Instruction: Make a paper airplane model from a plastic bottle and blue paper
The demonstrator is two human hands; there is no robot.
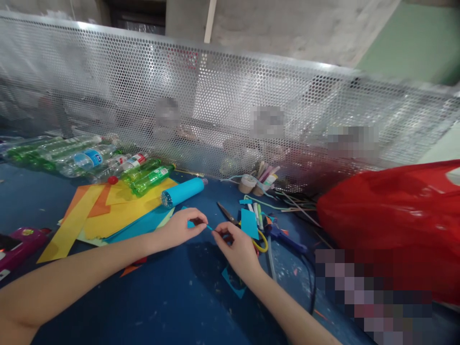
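Observation:
A small strip of blue paper [210,227] is pinched at both ends, its left end between the thumb and finger of my left hand [181,229] and its right end in the fingertips of my right hand [237,247]. Just beyond lies a plastic bottle wrapped in blue paper [185,191]. Partly covered by my right hand are yellow-handled scissors [264,243], with a blue paper rectangle [249,223] across them. A blue paper scrap [233,283] rests below my right hand.
Yellow, orange and blue paper sheets [125,213] lie left, with several plastic bottles [86,158] behind. A blue glue gun [287,238] with a cord and a red bag [388,215] are right. A perforated metal screen [223,96] closes off the table's back. A purple device [27,247] sits far left.

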